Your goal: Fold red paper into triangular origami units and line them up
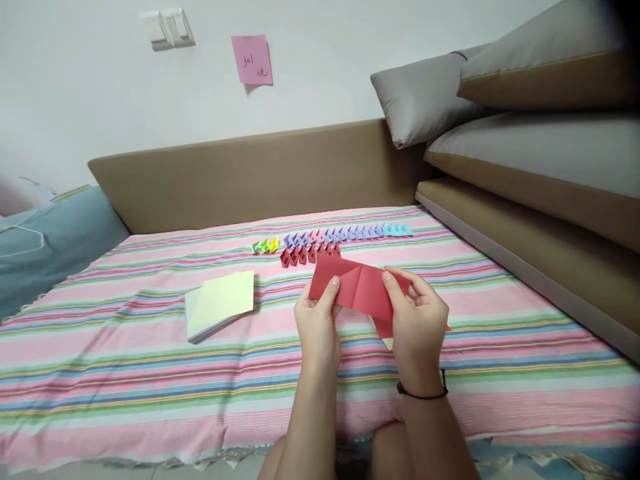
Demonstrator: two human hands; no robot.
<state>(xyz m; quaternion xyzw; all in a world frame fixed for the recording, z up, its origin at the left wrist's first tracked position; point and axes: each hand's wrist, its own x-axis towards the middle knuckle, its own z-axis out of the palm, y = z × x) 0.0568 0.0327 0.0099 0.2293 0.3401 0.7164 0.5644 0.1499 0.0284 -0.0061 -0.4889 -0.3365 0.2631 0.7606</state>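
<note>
Between my hands is a sheet of red origami paper [373, 290], folded into a wide strip with a crease down its middle. My left hand [317, 320] pinches its left end, thumb on the front face. At the right end, my right hand [420, 310] grips it the same way; a black cord bracelet [425, 395] circles that wrist. Behind and below the right hand lies more red paper [383, 328] with a pale yellow corner, mostly hidden. Just past the strip stands a row of small folded red paper pieces [303, 255].
A stack of pale yellow paper [225, 300] lies to the left on the striped cloth [165, 387]. Farther back runs a row of folded blue, pink and purple pieces [350, 233], with green and yellow ones [265, 246] at its left. Grey-brown cushions [540, 153] pile up at right.
</note>
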